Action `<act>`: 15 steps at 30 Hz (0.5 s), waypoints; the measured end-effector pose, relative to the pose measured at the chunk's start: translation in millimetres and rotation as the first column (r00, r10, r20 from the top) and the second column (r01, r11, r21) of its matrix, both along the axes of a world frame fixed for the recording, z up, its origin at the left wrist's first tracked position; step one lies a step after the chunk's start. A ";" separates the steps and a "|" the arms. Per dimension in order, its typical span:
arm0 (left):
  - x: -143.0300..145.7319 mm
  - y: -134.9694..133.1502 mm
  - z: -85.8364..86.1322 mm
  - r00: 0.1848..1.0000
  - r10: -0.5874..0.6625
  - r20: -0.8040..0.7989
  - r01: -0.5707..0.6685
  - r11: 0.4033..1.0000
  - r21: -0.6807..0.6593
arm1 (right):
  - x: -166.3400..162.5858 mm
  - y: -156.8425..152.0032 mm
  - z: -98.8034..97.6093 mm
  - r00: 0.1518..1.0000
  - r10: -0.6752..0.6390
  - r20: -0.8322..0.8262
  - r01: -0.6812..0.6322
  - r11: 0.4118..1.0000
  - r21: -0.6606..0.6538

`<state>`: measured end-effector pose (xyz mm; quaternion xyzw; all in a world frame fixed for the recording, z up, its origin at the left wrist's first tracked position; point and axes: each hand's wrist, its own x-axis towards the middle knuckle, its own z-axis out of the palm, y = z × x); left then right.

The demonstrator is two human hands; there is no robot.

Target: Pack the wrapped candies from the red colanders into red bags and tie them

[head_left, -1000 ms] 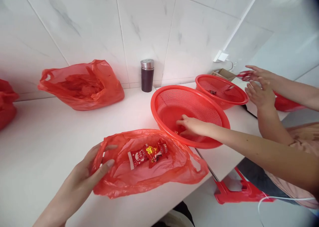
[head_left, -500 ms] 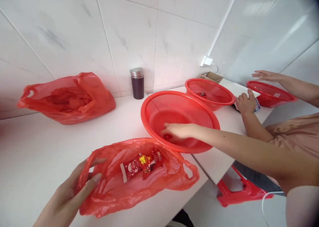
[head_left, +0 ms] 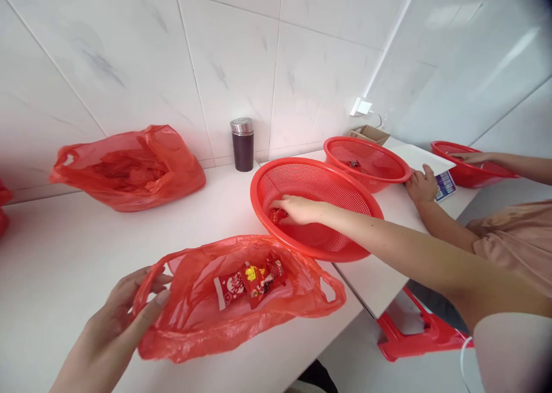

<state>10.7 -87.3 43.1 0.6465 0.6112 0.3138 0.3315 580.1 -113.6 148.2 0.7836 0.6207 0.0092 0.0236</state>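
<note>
My left hand [head_left: 125, 318] is closed round the left handle of a red plastic bag [head_left: 190, 335], which lies spread with its mouth upward. Several small red snack packets [head_left: 254, 279] rest inside the bag, one with yellow print. My right hand [head_left: 297, 209] reaches into a large red mesh basket [head_left: 373, 232] standing against the bag's far side. Its fingers are bent over a small red packet [head_left: 277, 215] by the basket's left inner wall. The fingertips are partly hidden, but the packet shows beneath them.
Another red bag [head_left: 190, 169] stands at the back left beside a dark tumbler [head_left: 243, 151]. Rightward are a second red basket [head_left: 375, 184], a cardboard box [head_left: 371, 133] and a third basket [head_left: 474, 180], with a co-worker's hand [head_left: 425, 184] nearby. A red stool [head_left: 422, 341] stands below.
My right hand has shifted toward the left wall of the basket, where a red packet shows under its fingers. The co-worker's far hand has lowered into the third basket. The view has shifted slightly.
</note>
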 end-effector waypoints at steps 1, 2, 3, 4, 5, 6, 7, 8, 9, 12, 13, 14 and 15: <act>-0.8 0.2 1.4 1.000 0.025 -0.010 -0.025 0.999 0.025 | -4.4 -0.8 1.2 1.000 0.005 -0.005 -0.005 1.000 -0.001; -1.1 -0.3 3.1 0.999 0.046 -0.011 -0.046 0.998 0.042 | -11.6 -0.8 2.9 1.000 0.016 -0.013 -0.016 1.000 -0.006; -1.0 -1.4 4.9 0.998 0.061 -0.009 -0.061 0.997 0.049 | -22.0 1.1 4.6 0.999 0.034 -0.024 -0.035 0.999 -0.015; -0.8 -2.8 6.7 0.997 0.073 -0.007 -0.073 0.996 0.047 | -36.0 5.5 5.6 0.997 0.061 -0.038 -0.062 0.998 -0.027; -0.6 -4.4 8.4 0.997 0.075 -0.002 -0.075 0.997 0.033 | -53.6 12.9 5.5 0.994 0.095 -0.054 -0.097 0.994 -0.041; -0.3 -6.1 9.8 0.997 0.075 0.016 -0.075 0.997 0.024 | -74.3 23.6 4.1 0.988 0.136 -0.073 -0.140 0.988 -0.057; 0.1 -8.0 11.1 0.997 0.068 0.046 -0.068 0.998 0.012 | -97.4 36.9 1.6 0.979 0.179 -0.092 -0.186 0.980 -0.072; 0.8 -10.0 12.4 0.994 0.059 0.087 -0.059 0.998 -0.006 | -121.6 51.9 -1.8 0.968 0.224 -0.112 -0.234 0.968 -0.087; 2.1 -12.3 14.0 0.989 0.052 0.138 -0.049 0.998 -0.029 | -145.4 67.5 -5.6 0.955 0.266 -0.131 -0.280 0.955 -0.097; 8.9 -20.7 20.6 0.956 0.023 0.292 0.000 0.997 -0.077 | -201.6 105.2 -17.9 0.912 0.380 -0.155 -0.399 0.910 -0.116; 11.9 -23.8 23.2 0.945 0.007 0.328 0.024 0.996 -0.091 | -212.6 112.5 -22.2 0.898 0.414 -0.148 -0.432 0.893 -0.128; 14.7 -26.7 25.7 0.932 -0.011 0.361 0.048 0.994 -0.094 | -219.7 116.9 -27.0 0.887 0.440 -0.138 -0.458 0.877 -0.146; 17.2 -29.5 27.8 0.920 -0.040 0.391 0.085 0.992 -0.098 | -223.4 119.0 -32.4 0.880 0.458 -0.129 -0.474 0.864 -0.170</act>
